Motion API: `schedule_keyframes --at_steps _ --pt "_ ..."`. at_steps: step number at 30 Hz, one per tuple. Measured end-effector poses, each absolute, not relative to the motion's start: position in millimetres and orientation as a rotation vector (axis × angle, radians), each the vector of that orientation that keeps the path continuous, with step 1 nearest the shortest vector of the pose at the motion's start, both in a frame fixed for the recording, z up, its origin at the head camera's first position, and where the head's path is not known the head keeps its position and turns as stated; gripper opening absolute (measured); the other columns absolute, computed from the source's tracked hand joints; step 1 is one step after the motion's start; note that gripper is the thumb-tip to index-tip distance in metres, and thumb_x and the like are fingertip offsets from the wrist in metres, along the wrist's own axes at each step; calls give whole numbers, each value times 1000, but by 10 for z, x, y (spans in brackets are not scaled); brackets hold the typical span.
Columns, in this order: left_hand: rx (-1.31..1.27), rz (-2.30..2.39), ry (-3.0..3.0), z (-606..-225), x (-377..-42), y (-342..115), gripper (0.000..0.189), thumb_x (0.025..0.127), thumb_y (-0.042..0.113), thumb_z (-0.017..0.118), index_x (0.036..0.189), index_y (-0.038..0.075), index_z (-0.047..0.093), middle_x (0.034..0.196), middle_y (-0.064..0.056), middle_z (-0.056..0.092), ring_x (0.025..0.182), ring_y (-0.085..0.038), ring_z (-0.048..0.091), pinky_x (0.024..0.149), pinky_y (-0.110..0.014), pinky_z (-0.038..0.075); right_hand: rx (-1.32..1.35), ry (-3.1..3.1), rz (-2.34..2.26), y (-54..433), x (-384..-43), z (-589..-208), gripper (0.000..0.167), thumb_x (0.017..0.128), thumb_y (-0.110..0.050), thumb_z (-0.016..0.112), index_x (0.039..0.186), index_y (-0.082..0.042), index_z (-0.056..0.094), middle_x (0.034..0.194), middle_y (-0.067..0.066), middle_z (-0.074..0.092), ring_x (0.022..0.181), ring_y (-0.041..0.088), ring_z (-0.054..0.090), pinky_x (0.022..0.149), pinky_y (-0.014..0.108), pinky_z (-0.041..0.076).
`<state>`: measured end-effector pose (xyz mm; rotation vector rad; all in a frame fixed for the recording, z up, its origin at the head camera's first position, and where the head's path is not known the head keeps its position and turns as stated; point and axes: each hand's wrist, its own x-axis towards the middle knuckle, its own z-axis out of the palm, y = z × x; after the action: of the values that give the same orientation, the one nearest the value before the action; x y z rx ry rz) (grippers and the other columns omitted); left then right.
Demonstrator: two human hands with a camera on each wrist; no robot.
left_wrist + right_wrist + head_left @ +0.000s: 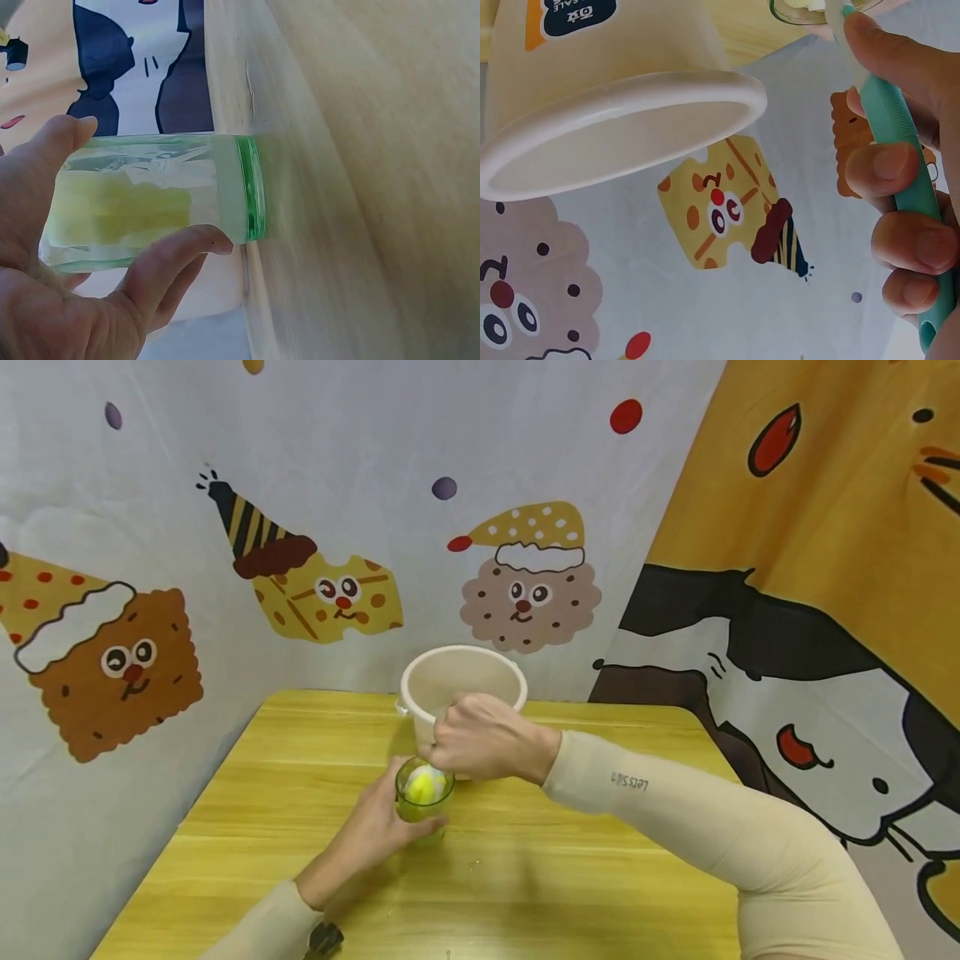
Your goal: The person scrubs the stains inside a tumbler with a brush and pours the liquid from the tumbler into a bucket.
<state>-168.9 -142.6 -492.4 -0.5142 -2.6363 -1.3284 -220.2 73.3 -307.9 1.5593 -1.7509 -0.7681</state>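
My left hand (371, 818) grips a green-tinted drinking glass (230, 184) around its side, thumb on one side and fingers on the other. The glass stands upright, its thick base at the wooden tabletop. Inside it sits the yellow and white head (424, 787) of a cup brush. My right hand (483, 739), above the rim, has its fingers curled around the brush's teal handle (904, 161). In the right wrist view the handle's thin white end runs down to the mouth of the glass.
Just behind the glass a cream bucket (461, 664) stands on the wooden table (300, 760), partly covered by my right hand. Small wet spots (474, 864) dot the tabletop in front. A cartoon-printed cloth (360, 460) hangs behind the table.
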Motion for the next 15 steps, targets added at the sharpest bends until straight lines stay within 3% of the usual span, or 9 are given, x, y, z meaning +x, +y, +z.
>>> schedule_keyframes --at_steps 8,15 --pt "-525 -1335 -2633 -4965 -1685 -1454 88 86 37 107 155 22 55 142 -1 79 131 -22 78 112 -52 67 1603 -1751 -801 692 -2213 -3063 25 103 -18 74 85 -35 77 64 -16 65 57 6 48 54 23 55" --pt "-534 -1357 -2628 -4944 -1695 -1455 88 88 38 106 157 20 55 145 2 78 134 -23 77 112 -51 67 1629 -1848 -815 668 -2239 -2991 27 95 -18 76 74 -34 69 63 -13 63 55 10 41 49 27 55"
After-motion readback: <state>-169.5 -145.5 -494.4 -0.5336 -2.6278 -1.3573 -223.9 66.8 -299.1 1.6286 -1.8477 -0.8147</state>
